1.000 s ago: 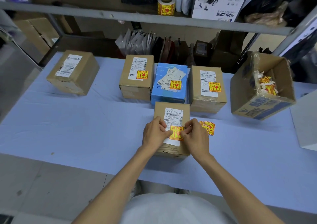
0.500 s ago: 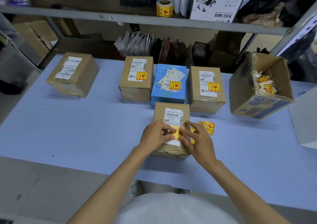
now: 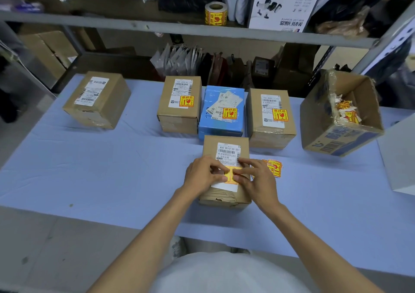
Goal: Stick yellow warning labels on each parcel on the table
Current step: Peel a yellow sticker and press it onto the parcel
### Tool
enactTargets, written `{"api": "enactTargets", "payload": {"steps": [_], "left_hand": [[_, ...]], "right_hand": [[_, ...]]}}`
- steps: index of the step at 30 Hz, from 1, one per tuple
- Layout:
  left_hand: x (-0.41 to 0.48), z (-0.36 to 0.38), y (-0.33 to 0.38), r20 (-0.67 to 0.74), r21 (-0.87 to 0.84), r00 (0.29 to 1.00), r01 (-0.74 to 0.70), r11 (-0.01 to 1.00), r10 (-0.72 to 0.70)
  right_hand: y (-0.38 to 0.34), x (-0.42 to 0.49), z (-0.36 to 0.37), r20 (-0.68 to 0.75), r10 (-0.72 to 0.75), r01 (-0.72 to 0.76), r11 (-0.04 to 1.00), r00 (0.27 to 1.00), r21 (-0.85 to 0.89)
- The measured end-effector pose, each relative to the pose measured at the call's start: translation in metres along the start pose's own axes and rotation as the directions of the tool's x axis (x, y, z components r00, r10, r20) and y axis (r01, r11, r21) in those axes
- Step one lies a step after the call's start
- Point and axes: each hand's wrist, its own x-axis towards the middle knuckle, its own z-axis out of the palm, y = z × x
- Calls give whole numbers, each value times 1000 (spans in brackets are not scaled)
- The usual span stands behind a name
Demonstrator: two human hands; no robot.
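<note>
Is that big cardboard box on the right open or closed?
Open: the box is tipped toward the camera, with label scraps visible inside.

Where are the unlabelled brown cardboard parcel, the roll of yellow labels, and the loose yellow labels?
Unlabelled brown cardboard parcel (image 3: pixel 98 99): head view, top face.
Roll of yellow labels (image 3: pixel 216 17): head view, printed side.
Loose yellow labels (image 3: pixel 275 169): head view, top sticker.

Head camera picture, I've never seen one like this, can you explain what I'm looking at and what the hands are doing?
The camera sits on a person's head, looking down at their bare arms. The left hand and right hand press a yellow warning label onto the nearest cardboard parcel on a blue-covered table. Behind it, three parcels already carry labels; the far-left parcel shows none. Spare labels lie beside the right hand, and an open carton holds scraps.
</note>
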Motion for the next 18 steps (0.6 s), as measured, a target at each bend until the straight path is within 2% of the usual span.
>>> {"api": "enactTargets", "payload": {"steps": [4, 7, 10, 13, 15, 18], "left_hand": [[1, -4, -5, 23, -118, 999, 31, 993, -28], [2, -7, 0, 7, -289, 997, 81, 954, -83], [6, -15, 11, 97, -453, 993, 109, 885, -73], [9, -20, 19, 126, -460, 990, 108, 881, -55], [10, -21, 25, 113, -486, 994, 62, 872, -8], [8, -26, 41, 117, -500, 991, -2, 866, 70]], "right_hand": [[3, 2, -4, -2, 11, -11, 999, 1000, -34], [-5, 6, -7, -23, 13, -14, 998, 1000, -64], [-21, 8, -10, -37, -14, 16, 999, 999, 34], [-44, 12, -13, -75, -71, 85, 976, 995, 200], [-55, 18, -15, -104, -160, 178, 963, 982, 200], [-59, 26, -17, -84, -253, 261, 959, 964, 111]]}}
